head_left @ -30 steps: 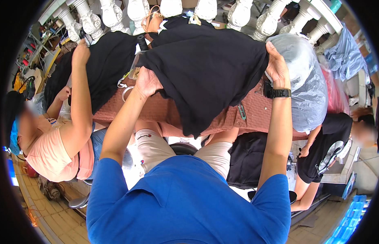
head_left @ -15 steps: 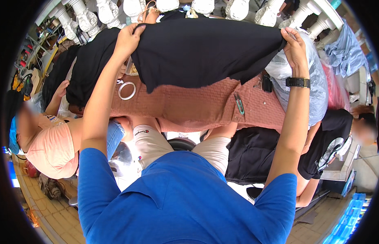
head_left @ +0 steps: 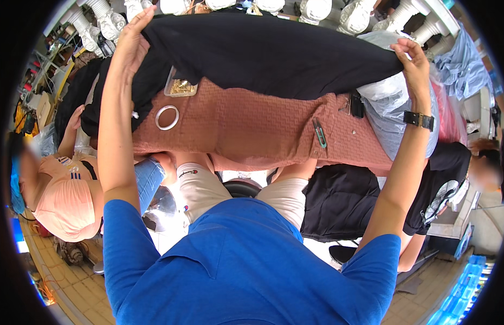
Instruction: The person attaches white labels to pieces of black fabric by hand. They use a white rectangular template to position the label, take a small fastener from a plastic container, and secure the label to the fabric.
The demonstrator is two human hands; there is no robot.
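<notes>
A wide piece of black fabric [head_left: 273,51] hangs stretched above the far part of the table. At its upper left corner my left hand [head_left: 134,43] grips the edge between thumb and fingers. My right hand [head_left: 413,59] pinches the opposite corner, above a clear plastic bag. Both arms reach far forward and wide apart. Below the fabric, the table's reddish-brown textured cloth [head_left: 241,127] shows. On it lie a white ring-shaped roll [head_left: 167,117] at the left and green-handled thread snips [head_left: 319,134] at the right.
A clear box of small gold-coloured pieces [head_left: 181,86] stands at the table's left. The filled plastic bag [head_left: 395,100] sits at the right edge. White balusters [head_left: 315,11] line the far side. One person [head_left: 68,195] sits at my left, another [head_left: 439,179] at my right.
Both hands have moved outward, the left also farther away, pulling the black fabric wider and flatter. The box of gold-coloured pieces is now more exposed.
</notes>
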